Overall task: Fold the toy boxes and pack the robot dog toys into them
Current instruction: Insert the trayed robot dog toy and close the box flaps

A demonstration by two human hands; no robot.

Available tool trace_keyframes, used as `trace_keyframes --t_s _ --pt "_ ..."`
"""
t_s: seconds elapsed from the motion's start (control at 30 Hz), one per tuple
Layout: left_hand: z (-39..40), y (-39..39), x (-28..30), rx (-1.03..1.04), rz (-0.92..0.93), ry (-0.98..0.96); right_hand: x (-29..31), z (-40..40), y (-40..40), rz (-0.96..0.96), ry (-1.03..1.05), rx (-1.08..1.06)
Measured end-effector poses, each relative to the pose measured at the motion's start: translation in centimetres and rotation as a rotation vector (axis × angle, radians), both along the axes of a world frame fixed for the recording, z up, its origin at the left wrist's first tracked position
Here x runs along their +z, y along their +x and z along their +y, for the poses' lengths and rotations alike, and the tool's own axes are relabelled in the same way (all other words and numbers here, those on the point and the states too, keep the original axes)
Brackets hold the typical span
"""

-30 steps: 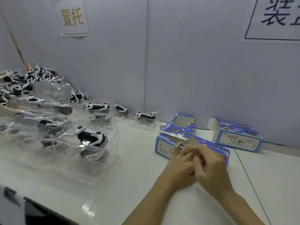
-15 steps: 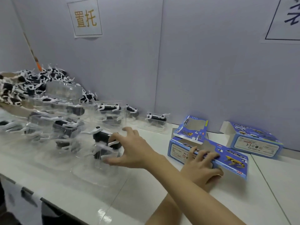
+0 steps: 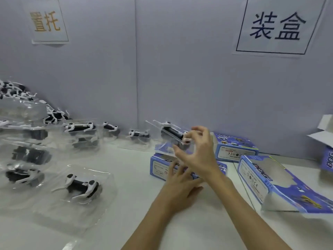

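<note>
- Blue cardboard: the open toy box point(image 3: 160, 166) lies on the white table point(image 3: 126, 159), and everything else is placed from it.
- Left hand point(image 3: 180, 184) rests on that box's near side, fingers spread and fairly straight over the top edge.
- Right hand point(image 3: 196, 152) is raised above the box, thumb and curled fingers pinching a clear blister tray point(image 3: 167, 139) by its right end.
- A black-and-white robot dog toy point(image 3: 172, 131) sits in that tray, tilted, just above the box's far edge.
- Left of the box, another packed dog point(image 3: 82, 185) lies in its clear shell on the table, apart from it.
- Farther left and toward the wall, more dogs in shells point(image 3: 79, 128) stand in a loose row, with a heap of loose dogs point(image 3: 10, 91) at the far-left end.
- Behind the box to the right sits a second blue box point(image 3: 236, 150); right of the box, nearer the viewer, a third box point(image 3: 281, 184) lies slanted with its window face up.
- On the grey wall point(image 3: 180, 69) above the box to the right hangs a paper sign point(image 3: 277, 26) with dark characters; a smaller sign point(image 3: 46, 22) hangs far to the left.
</note>
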State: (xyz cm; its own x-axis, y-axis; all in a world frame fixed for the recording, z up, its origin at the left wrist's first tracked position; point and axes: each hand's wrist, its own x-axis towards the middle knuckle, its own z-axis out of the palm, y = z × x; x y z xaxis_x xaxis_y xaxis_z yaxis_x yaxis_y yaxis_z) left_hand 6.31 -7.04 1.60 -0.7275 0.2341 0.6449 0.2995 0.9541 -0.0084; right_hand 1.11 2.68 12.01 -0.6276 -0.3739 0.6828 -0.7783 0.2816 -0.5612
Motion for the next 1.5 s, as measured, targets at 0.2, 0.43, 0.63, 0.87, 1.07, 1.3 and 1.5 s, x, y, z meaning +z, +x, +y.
trace_keyframes --t_s 0.2,0.43,0.63,0.87,1.07,1.3,1.5 --pt "-1.5 -0.7 1.0 0.099 0.278 0.080 -2.6 8.8 -4.7 -0.112 -0.159 -0.392" --pt "-3.5 -0.5 1.2 0.117 0.424 0.380 -6.1 11.9 -6.2 -0.215 -0.053 -0.469" --pt "-4.3 0.4 2.2 0.092 0.364 0.568 -6.7 13.0 -6.7 -0.377 0.165 -0.394" --pt "-3.3 0.8 2.2 0.093 0.103 0.613 -5.2 13.0 -4.4 -0.394 0.304 -0.068" --pt "-3.2 1.2 2.3 0.064 0.004 0.645 -4.7 11.7 -3.4 -0.297 0.394 -0.255" --pt "-2.7 1.4 2.4 0.030 -0.130 0.606 -4.4 13.2 -4.5 -0.596 0.594 -0.360" --pt "-2.4 1.5 2.6 0.048 -0.214 0.587 -4.1 15.0 -4.5 -0.531 0.594 -0.011"
